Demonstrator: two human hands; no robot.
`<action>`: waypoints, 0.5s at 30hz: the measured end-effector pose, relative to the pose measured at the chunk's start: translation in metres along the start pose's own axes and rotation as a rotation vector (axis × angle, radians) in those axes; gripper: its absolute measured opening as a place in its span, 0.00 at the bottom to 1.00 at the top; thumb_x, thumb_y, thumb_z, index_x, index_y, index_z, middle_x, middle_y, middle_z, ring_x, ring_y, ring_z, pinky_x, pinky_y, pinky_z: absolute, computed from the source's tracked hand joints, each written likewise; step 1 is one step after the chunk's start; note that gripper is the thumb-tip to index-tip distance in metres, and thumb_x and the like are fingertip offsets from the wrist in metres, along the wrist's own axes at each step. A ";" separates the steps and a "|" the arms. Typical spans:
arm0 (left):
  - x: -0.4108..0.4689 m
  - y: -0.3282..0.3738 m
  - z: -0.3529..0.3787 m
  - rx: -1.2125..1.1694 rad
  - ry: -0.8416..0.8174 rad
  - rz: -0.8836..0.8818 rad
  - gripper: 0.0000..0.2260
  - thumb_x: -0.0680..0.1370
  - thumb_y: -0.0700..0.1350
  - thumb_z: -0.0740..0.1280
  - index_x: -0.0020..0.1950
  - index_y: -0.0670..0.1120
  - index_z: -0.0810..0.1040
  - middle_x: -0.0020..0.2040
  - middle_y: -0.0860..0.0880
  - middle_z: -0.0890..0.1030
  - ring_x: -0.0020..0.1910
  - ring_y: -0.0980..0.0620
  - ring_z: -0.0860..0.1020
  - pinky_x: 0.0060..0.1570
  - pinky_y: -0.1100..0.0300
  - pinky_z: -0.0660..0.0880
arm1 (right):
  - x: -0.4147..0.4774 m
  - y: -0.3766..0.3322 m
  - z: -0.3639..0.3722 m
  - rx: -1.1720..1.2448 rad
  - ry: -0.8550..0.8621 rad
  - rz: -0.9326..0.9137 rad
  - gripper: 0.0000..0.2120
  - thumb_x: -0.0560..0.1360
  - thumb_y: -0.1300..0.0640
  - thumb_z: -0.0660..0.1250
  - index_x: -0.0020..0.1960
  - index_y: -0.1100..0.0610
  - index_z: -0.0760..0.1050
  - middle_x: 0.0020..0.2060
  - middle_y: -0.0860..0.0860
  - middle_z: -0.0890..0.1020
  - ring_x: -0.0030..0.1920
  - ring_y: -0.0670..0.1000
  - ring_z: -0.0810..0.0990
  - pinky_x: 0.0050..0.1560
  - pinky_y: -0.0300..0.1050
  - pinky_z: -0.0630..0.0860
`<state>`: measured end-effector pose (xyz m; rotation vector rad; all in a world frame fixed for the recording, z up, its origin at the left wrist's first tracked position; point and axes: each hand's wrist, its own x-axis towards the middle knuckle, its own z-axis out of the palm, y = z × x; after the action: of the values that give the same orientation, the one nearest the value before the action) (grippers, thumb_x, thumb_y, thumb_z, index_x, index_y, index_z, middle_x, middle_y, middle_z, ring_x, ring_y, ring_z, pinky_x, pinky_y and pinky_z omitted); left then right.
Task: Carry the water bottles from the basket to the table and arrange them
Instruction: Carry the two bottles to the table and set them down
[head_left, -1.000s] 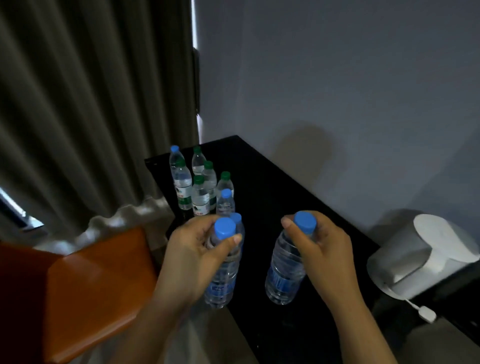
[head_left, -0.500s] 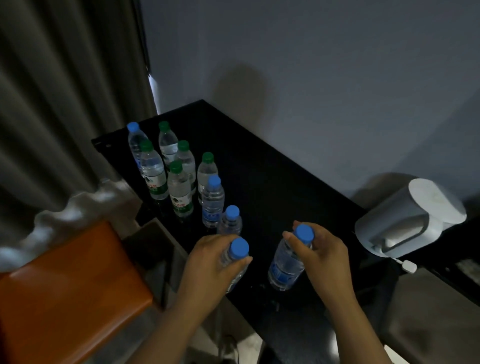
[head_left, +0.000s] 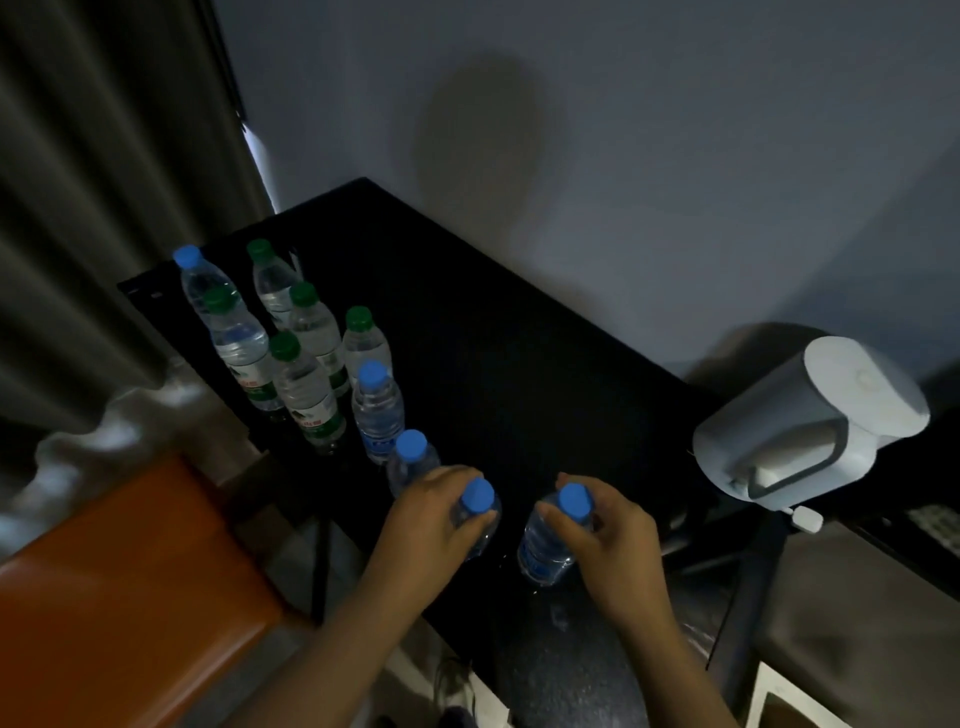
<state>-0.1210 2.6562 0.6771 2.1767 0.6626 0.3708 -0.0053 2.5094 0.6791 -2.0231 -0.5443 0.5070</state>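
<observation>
Five green-capped bottles (head_left: 306, 395) and three blue-capped bottles (head_left: 378, 415) stand upright along the black table's (head_left: 519, 374) left side, while near its front edge the left hand (head_left: 431, 514) grips a fourth blue bottle (head_left: 478, 496) and the right hand (head_left: 608, 535) a fifth blue bottle (head_left: 543, 551).

Each bottle (head_left: 378, 415) is moulded of clear, glossy plastic. The tabletop (head_left: 519, 389) is finished smooth and black. The curtain (head_left: 104, 182) is made of matt cloth, the jug (head_left: 769, 415) of matt white plastic.
</observation>
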 end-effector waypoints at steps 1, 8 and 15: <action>0.005 0.001 0.003 0.004 -0.002 0.009 0.12 0.73 0.42 0.71 0.57 0.45 0.79 0.51 0.58 0.74 0.51 0.63 0.72 0.48 0.80 0.65 | 0.002 0.001 0.000 0.000 -0.003 0.003 0.13 0.70 0.52 0.72 0.54 0.46 0.75 0.45 0.40 0.79 0.48 0.36 0.79 0.47 0.35 0.77; 0.031 -0.002 0.017 0.015 -0.018 0.018 0.15 0.75 0.39 0.69 0.61 0.44 0.76 0.59 0.53 0.74 0.55 0.62 0.70 0.49 0.82 0.63 | 0.010 0.010 0.001 -0.046 -0.016 -0.004 0.14 0.70 0.54 0.73 0.54 0.46 0.76 0.45 0.39 0.80 0.47 0.33 0.78 0.43 0.29 0.76; 0.044 -0.008 0.020 0.011 0.041 -0.036 0.14 0.76 0.38 0.67 0.61 0.46 0.74 0.58 0.50 0.75 0.54 0.59 0.73 0.51 0.74 0.65 | 0.014 0.008 0.007 -0.054 -0.050 -0.030 0.13 0.70 0.56 0.73 0.48 0.42 0.74 0.41 0.39 0.80 0.47 0.34 0.78 0.43 0.29 0.76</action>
<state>-0.0786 2.6738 0.6601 2.1697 0.7264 0.3945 0.0036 2.5185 0.6666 -2.0551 -0.6236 0.5307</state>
